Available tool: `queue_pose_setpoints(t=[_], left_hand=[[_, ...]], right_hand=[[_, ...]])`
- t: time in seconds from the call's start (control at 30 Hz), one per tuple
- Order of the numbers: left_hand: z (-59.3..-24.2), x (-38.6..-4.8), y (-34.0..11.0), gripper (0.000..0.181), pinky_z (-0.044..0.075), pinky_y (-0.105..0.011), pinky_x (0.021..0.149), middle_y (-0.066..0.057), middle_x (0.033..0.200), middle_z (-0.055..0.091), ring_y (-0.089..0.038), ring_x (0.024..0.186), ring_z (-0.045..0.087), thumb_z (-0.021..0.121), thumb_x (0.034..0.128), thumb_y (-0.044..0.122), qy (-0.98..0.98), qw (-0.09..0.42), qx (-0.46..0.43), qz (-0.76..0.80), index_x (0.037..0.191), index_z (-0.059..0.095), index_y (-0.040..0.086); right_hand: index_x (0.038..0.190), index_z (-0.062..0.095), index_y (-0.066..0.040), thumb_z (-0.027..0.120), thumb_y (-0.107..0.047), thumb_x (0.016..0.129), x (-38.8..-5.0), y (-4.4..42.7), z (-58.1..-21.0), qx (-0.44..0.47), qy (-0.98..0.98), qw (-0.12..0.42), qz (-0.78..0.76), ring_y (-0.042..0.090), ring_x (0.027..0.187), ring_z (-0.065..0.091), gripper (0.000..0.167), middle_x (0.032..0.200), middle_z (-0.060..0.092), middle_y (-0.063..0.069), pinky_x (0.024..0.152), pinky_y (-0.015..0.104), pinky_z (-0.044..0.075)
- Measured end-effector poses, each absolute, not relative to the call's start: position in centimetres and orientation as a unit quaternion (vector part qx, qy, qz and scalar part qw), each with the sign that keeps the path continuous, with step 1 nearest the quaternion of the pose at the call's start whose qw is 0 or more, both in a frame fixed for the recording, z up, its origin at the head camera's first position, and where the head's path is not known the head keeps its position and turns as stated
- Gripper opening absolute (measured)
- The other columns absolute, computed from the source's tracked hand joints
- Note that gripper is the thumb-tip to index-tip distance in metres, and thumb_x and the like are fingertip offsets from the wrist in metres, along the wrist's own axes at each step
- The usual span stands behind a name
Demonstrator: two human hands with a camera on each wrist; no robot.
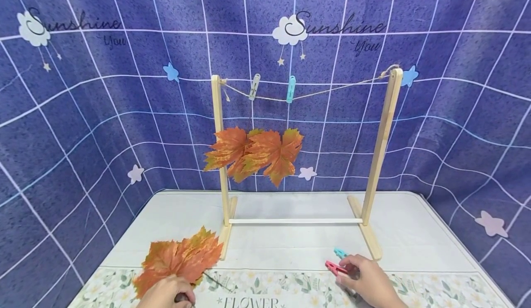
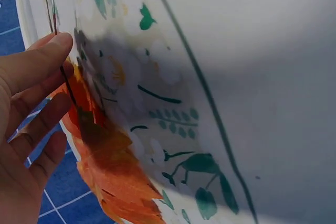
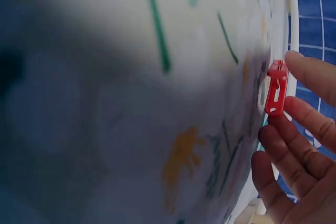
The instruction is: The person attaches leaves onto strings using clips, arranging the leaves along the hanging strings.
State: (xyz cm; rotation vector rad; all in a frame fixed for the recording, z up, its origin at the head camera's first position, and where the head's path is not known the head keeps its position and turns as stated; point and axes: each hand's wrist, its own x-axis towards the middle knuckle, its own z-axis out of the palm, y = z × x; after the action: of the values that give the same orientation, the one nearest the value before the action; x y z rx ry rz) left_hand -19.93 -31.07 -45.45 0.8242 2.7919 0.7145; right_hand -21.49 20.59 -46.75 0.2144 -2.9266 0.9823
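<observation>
In the head view, my left hand [image 1: 168, 292] is at the lower left, over orange artificial maple leaves [image 1: 178, 257]. Its thumb and forefinger pinch a thin dark leaf stem [image 2: 65, 80], as the left wrist view shows. At the lower right, my right hand [image 1: 369, 278] has thumb and forefinger at the sides of a red clothespin [image 3: 276, 88], close to the tabletop. Just behind it lies a turquoise clothespin [image 1: 340, 252]. Two orange leaves [image 1: 274, 153] hang overlapping below a grey clothespin [image 1: 255, 86] and a second turquoise clothespin [image 1: 291, 89] on a string.
A wooden frame [image 1: 379, 160] stands on the white table [image 1: 290, 248], with a sagging string [image 1: 336, 89] between its posts and a white bar [image 1: 294, 221] low down. A floral mat [image 1: 290, 278] runs along the front. Behind hangs a blue gridded curtain [image 1: 332, 160].
</observation>
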Motion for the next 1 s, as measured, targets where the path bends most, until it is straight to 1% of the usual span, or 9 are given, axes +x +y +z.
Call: queue_pose_setpoints(t=[0.2,0.37,0.43,0.63,0.7,0.8,0.9,1.0], left_hand=[[-44.9,-19.9,-30.6,0.008,0.047,-0.028,0.064,0.021,0.081,0.061,0.003,0.075,0.051,0.079,0.0876,0.021,0.927,0.083,0.264,0.255,0.083,0.074,0.025],[-44.8,-20.1,-30.0,0.007,0.047,-0.028,0.064,0.021,0.081,0.062,0.003,0.075,0.051,0.079,0.0870,0.021,0.929,0.077,0.270,0.243,0.084,0.073,0.025],[-44.7,-20.3,-29.8,0.008,0.048,-0.028,0.064,0.020,0.081,0.063,0.003,0.074,0.052,0.079,0.0868,0.019,0.930,0.081,0.263,0.244,0.084,0.074,0.024],[-44.2,-20.5,-29.0,0.010,0.050,-0.028,0.063,0.018,0.083,0.066,0.000,0.074,0.056,0.080,0.0865,0.015,0.935,0.075,0.248,0.243,0.089,0.077,0.024],[-44.0,-20.5,-28.8,0.010,0.050,-0.028,0.063,0.019,0.083,0.067,0.001,0.074,0.056,0.080,0.0860,0.016,0.936,0.066,0.250,0.238,0.088,0.077,0.026],[-43.7,-20.4,-28.5,0.010,0.049,-0.029,0.062,0.021,0.083,0.066,0.002,0.074,0.056,0.080,0.0852,0.020,0.940,0.044,0.254,0.224,0.085,0.076,0.029],[-43.4,-20.5,-28.4,0.007,0.050,-0.030,0.063,0.021,0.084,0.067,0.000,0.077,0.059,0.080,0.0857,0.024,0.942,0.026,0.257,0.213,0.084,0.076,0.028],[-43.2,-20.6,-28.2,0.004,0.052,-0.030,0.065,0.018,0.086,0.069,-0.003,0.079,0.063,0.080,0.0861,0.023,0.939,0.016,0.269,0.212,0.086,0.077,0.025]], right_hand=[[0.094,0.072,-0.019,0.090,-0.032,0.074,-21.5,19.9,-46.3,0.060,-0.967,0.021,0.248,0.009,0.069,0.051,0.030,0.078,0.057,-0.011,0.064,0.038,0.048],[0.092,0.072,-0.019,0.090,-0.030,0.075,-21.5,19.8,-46.3,0.067,-0.971,0.026,0.227,0.010,0.065,0.047,0.027,0.075,0.052,-0.010,0.060,0.035,0.042],[0.090,0.072,-0.020,0.090,-0.029,0.075,-21.5,19.8,-46.3,0.068,-0.970,0.023,0.231,0.010,0.064,0.047,0.025,0.074,0.052,-0.010,0.060,0.034,0.042],[0.090,0.073,-0.019,0.089,-0.023,0.076,-21.4,20.2,-46.2,0.066,-0.960,0.010,0.273,0.009,0.068,0.051,0.022,0.076,0.057,-0.010,0.065,0.036,0.047],[0.091,0.073,-0.018,0.089,-0.022,0.077,-21.4,20.4,-46.1,0.072,-0.954,0.011,0.290,0.009,0.070,0.053,0.022,0.078,0.059,-0.010,0.066,0.036,0.048],[0.093,0.073,-0.018,0.087,-0.022,0.079,-21.4,20.7,-45.9,0.088,-0.944,0.013,0.319,0.009,0.075,0.060,0.021,0.082,0.065,-0.010,0.070,0.036,0.053],[0.097,0.072,-0.014,0.085,-0.021,0.082,-21.5,21.0,-45.6,0.112,-0.924,0.006,0.365,0.012,0.079,0.065,0.020,0.087,0.070,-0.007,0.072,0.035,0.055],[0.101,0.072,-0.010,0.082,-0.021,0.086,-21.7,21.1,-45.2,0.130,-0.903,-0.001,0.409,0.016,0.082,0.067,0.021,0.092,0.072,-0.003,0.071,0.031,0.055]])
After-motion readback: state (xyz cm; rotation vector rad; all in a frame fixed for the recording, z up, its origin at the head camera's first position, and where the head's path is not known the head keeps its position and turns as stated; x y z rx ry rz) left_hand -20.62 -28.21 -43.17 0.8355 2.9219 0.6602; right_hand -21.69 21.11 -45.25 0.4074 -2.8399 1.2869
